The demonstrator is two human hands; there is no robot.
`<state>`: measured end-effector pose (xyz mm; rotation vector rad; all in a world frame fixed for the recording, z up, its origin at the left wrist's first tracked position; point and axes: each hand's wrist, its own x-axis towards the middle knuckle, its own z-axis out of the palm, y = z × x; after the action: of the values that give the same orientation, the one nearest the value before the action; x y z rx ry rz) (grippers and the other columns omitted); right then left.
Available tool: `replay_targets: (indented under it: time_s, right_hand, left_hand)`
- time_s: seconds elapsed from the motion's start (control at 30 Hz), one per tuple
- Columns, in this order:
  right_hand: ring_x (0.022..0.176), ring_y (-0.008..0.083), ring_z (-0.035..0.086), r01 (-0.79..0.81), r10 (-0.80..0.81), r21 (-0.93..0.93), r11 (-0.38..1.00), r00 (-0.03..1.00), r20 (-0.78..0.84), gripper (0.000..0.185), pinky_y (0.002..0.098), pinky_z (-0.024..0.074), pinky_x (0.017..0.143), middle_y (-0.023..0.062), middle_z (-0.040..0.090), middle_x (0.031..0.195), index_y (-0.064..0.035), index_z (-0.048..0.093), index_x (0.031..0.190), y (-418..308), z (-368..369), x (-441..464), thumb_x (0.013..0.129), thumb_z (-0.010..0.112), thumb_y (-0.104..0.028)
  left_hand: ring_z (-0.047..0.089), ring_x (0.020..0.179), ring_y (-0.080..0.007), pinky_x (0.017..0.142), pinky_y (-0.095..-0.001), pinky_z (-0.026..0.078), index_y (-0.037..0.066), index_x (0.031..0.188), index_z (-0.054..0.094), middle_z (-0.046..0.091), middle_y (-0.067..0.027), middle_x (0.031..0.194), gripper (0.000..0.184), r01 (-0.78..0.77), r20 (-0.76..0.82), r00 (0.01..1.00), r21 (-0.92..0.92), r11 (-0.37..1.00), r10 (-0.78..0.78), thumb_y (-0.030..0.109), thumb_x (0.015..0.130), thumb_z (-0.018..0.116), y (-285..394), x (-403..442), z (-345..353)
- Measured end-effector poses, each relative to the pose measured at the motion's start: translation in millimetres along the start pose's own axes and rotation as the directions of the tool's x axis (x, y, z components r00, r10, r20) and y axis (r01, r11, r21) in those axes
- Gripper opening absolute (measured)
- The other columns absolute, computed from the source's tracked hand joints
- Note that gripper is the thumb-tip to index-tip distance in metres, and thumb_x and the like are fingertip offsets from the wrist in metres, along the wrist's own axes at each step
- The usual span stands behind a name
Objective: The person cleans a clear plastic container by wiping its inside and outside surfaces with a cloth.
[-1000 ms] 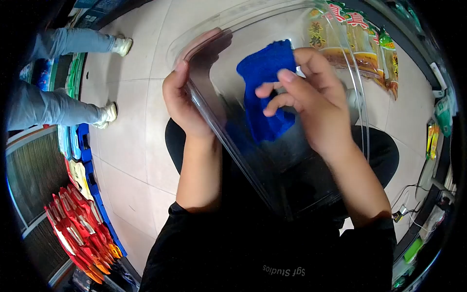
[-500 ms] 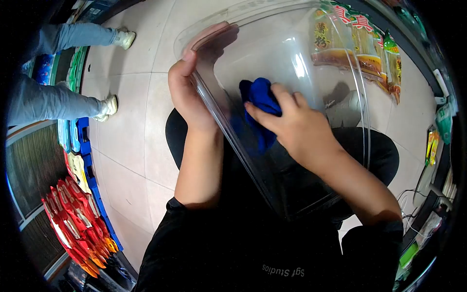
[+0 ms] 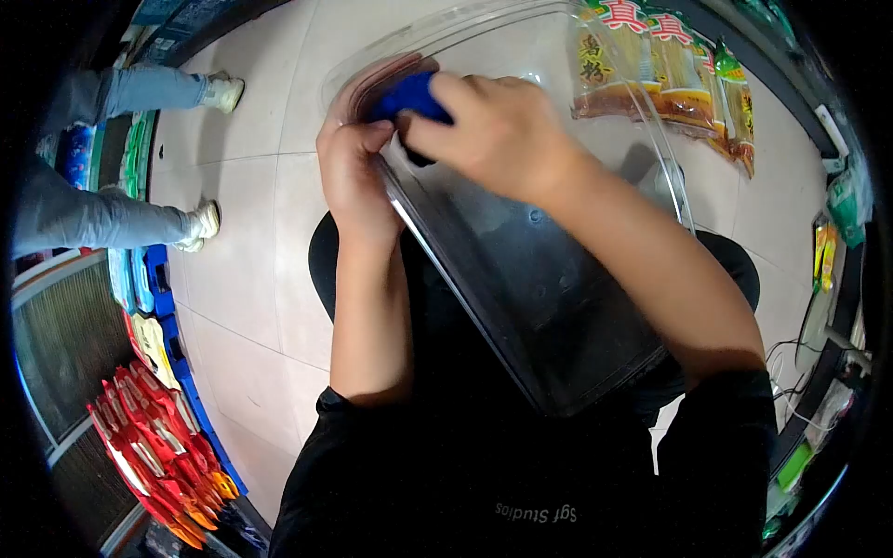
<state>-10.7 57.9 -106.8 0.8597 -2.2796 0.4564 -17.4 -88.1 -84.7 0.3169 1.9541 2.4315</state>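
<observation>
My left hand [image 3: 356, 181] grips the clear tub [image 3: 544, 270] over the knees [image 3: 323, 268] by its left edge, maybe to keep it still, while my right hand [image 3: 507, 139] squeezes the blue cloth [image 3: 414, 98] near the far-left corner.

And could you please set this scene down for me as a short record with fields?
left grip: on the bin, at its left edge
right grip: holds the cloth
cloth colour: blue
cloth place: bunched beside the left hand's fingers
bin material: clear plastic
bin place: above the lap
shirt: black, printed "Sgf Studios"
packs: on the floor, beyond the bin to the right, partly seen through it
other person: jeans and pale shoes, at left
</observation>
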Motion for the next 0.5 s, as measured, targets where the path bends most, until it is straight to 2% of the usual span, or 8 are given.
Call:
replay_targets:
  time_s: [0.03, 0.07, 0.17, 0.2, 0.27, 0.37, 0.4, 0.5]
  right_hand:
    - [0.063, 0.0238, 0.062, -0.042, 0.041, -0.044, 0.998, 0.999, -0.009, 0.011, 0.0366, 0.0519, 0.054, 0.0062, 0.053, 0.079, -0.0198, 0.060, 0.084, 7.6, -1.2, -5.6, 0.074, 0.058, -0.019]
    - [0.064, 0.0236, 0.062, -0.086, 0.084, -0.086, 0.993, 0.996, -0.020, 0.014, 0.0368, 0.0519, 0.054, 0.0054, 0.053, 0.079, -0.0212, 0.060, 0.087, 14.5, -2.5, -11.7, 0.073, 0.058, -0.020]
    - [0.064, 0.0264, 0.063, -0.151, 0.157, -0.137, 0.979, 0.987, 0.035, 0.019, 0.0387, 0.0516, 0.052, 0.0071, 0.055, 0.082, -0.0220, 0.059, 0.093, 35.2, -12.7, -26.2, 0.075, 0.057, -0.017]
    - [0.064, 0.0264, 0.063, -0.152, 0.158, -0.138, 0.979, 0.987, 0.036, 0.019, 0.0387, 0.0516, 0.052, 0.0071, 0.055, 0.082, -0.0220, 0.059, 0.093, 36.2, -14.0, -29.5, 0.075, 0.057, -0.017]
    - [0.065, 0.0315, 0.063, -0.346, 0.372, -0.237, 0.908, 0.925, 0.076, 0.018, 0.0411, 0.0514, 0.053, 0.0106, 0.057, 0.084, -0.0196, 0.058, 0.092, 36.4, -14.7, -33.6, 0.075, 0.057, -0.014]
    - [0.065, 0.0350, 0.063, -0.459, 0.482, -0.217, 0.861, 0.873, 0.066, 0.018, 0.0429, 0.0513, 0.055, 0.0131, 0.059, 0.084, -0.0166, 0.056, 0.092, 30.9, -15.2, -28.0, 0.074, 0.059, -0.013]
    - [0.065, 0.0348, 0.062, -0.461, 0.480, -0.175, 0.870, 0.873, 0.087, 0.018, 0.0423, 0.0517, 0.058, 0.0137, 0.060, 0.080, -0.0129, 0.055, 0.090, 25.0, -17.4, -23.3, 0.073, 0.062, -0.015]
    - [0.065, 0.0295, 0.063, -0.256, 0.250, 0.047, 0.966, 0.963, 0.099, 0.015, 0.0408, 0.0524, 0.058, 0.0136, 0.057, 0.077, -0.0096, 0.056, 0.087, -8.1, -16.3, -5.9, 0.076, 0.059, -0.018]
  left_hand:
    - [0.051, 0.115, -0.0358, 0.102, -0.0418, 0.037, -0.011, 0.120, 0.049, 0.054, -0.0268, 0.121, 0.059, -0.037, 0.014, 0.999, 0.079, 0.996, 0.036, 0.020, 0.071, 0.040, -0.2, 0.1, -0.4]
    - [0.052, 0.113, -0.0374, 0.100, -0.0442, 0.038, -0.011, 0.119, 0.050, 0.055, -0.0278, 0.119, 0.060, -0.037, 0.027, 0.999, 0.023, 0.999, 0.036, 0.022, 0.070, 0.040, -6.2, 3.5, -2.0]
    - [0.055, 0.109, -0.0380, 0.097, -0.0452, 0.039, -0.011, 0.117, 0.051, 0.057, -0.0280, 0.117, 0.061, -0.054, 0.092, 0.995, 0.070, 0.996, 0.048, 0.023, 0.068, 0.040, -5.3, 3.7, -3.9]
    - [0.057, 0.107, -0.0386, 0.095, -0.0435, 0.041, -0.011, 0.117, 0.052, 0.057, -0.0280, 0.117, 0.061, -0.060, 0.053, 0.997, 0.088, 0.994, 0.056, 0.023, 0.068, 0.039, -7.8, 3.8, -2.9]
    - [0.057, 0.107, -0.0385, 0.095, -0.0429, 0.041, -0.011, 0.117, 0.052, 0.057, -0.0280, 0.117, 0.061, -0.047, 0.066, 0.997, 0.119, 0.992, 0.040, 0.023, 0.068, 0.039, -9.0, 3.1, -5.8]
    - [0.057, 0.108, -0.0374, 0.096, -0.0414, 0.040, -0.011, 0.117, 0.052, 0.057, -0.0277, 0.117, 0.060, -0.038, 0.062, 0.998, 0.118, 0.992, 0.031, 0.023, 0.069, 0.039, -3.3, -2.1, -4.7]
    - [0.056, 0.109, -0.0365, 0.097, -0.0404, 0.039, -0.011, 0.117, 0.052, 0.057, -0.0274, 0.117, 0.060, -0.034, 0.056, 0.998, 0.090, 0.995, 0.029, 0.024, 0.070, 0.039, -1.5, -4.5, -2.9]
    - [0.054, 0.111, -0.0346, 0.098, -0.0392, 0.038, -0.011, 0.118, 0.051, 0.057, -0.0265, 0.118, 0.059, -0.080, -0.016, 0.997, 0.062, 0.995, 0.081, 0.026, 0.073, 0.039, -5.4, -3.8, 6.0]
